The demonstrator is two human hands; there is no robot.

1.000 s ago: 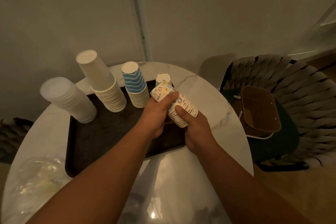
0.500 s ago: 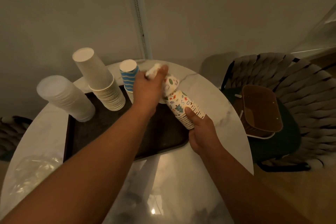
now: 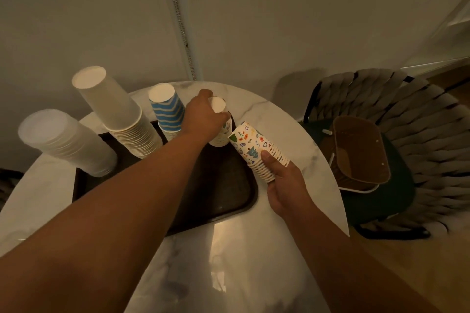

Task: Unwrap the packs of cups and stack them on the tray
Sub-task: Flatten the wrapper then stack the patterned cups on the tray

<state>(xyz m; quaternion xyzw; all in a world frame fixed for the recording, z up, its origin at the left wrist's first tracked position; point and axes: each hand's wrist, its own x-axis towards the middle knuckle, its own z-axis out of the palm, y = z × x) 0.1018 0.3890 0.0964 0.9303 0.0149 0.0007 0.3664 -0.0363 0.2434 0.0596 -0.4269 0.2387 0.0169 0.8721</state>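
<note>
A dark tray [image 3: 229, 198] lies on the round marble table [image 3: 254, 262]. On it stand upside-down stacks: tall white cups [image 3: 114, 112], blue-striped cups [image 3: 166, 109] and a short patterned stack [image 3: 220, 122] at the tray's back right corner. My left hand [image 3: 203, 119] grips a cup at the top of that patterned stack. My right hand [image 3: 284, 185] holds a tilted stack of patterned cups [image 3: 256, 150] by its rim end, just right of the tray.
A stack of clear plastic cups [image 3: 63, 140] stands at the tray's left edge. A woven chair [image 3: 407, 134] with a brown paper bag [image 3: 358, 152] on its seat is right of the table. The wall is close behind.
My left hand pulled some cups off the held stack and carried them up and back onto the patterned stack on the tray. My right hand stayed with the remaining stack.
</note>
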